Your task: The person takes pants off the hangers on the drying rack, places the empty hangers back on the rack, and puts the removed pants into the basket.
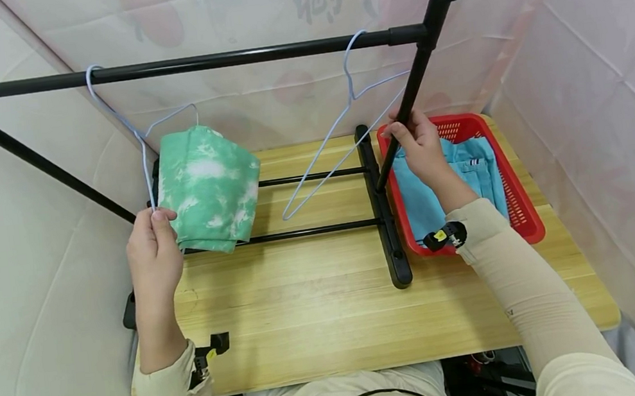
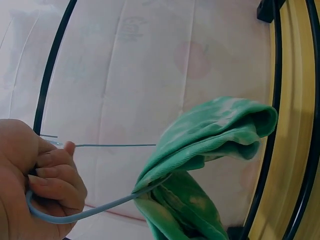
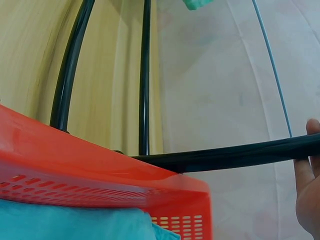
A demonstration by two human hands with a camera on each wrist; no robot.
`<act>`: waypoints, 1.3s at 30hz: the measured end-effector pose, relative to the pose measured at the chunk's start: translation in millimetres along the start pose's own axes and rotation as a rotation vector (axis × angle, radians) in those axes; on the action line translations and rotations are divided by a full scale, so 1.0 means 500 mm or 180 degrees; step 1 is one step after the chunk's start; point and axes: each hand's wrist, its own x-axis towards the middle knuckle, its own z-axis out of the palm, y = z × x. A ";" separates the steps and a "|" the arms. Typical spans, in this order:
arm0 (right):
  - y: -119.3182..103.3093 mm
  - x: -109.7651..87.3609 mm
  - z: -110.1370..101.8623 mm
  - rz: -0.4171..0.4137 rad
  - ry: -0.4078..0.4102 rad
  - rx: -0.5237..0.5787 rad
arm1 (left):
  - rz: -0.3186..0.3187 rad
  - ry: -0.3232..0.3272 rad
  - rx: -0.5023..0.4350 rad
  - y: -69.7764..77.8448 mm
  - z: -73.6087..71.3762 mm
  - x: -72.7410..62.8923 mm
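My left hand point(image 1: 153, 247) pinches the near end of a light-blue wire hanger point(image 1: 147, 171), its hook over the rack's top bar point(image 1: 193, 63). A folded green-and-white tie-dyed garment point(image 1: 211, 183) hangs over this hanger, just right of the hand. In the left wrist view, the curled fingers point(image 2: 57, 175) hold the hanger's rounded end, and the garment point(image 2: 200, 135) drapes further along the wire. My right hand point(image 1: 425, 148) grips the right slanted post point(image 1: 422, 61) of the black rack. Beside it, a second blue hanger point(image 1: 349, 85) hangs bare from the bar.
A red plastic basket point(image 1: 532, 227) holding folded blue clothing point(image 1: 482, 161) stands on the wooden table point(image 1: 317, 308), right of the rack's foot point(image 1: 397, 267). Two low crossbars run above the tabletop. Pale printed sheets point(image 1: 595, 130) enclose the table at the back and sides.
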 end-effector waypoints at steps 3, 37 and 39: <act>0.001 0.000 0.001 -0.0012 0.0002 0.0006 | 0.0056 0.0186 -0.0158 -0.002 0.004 0.002; -0.012 -0.007 0.008 -0.0072 -0.0006 0.0091 | 0.0217 0.0762 -0.0765 0.053 0.011 -0.002; -0.005 -0.006 0.005 -0.0082 -0.0004 0.0106 | 0.0223 0.0758 -0.0783 0.042 0.013 0.001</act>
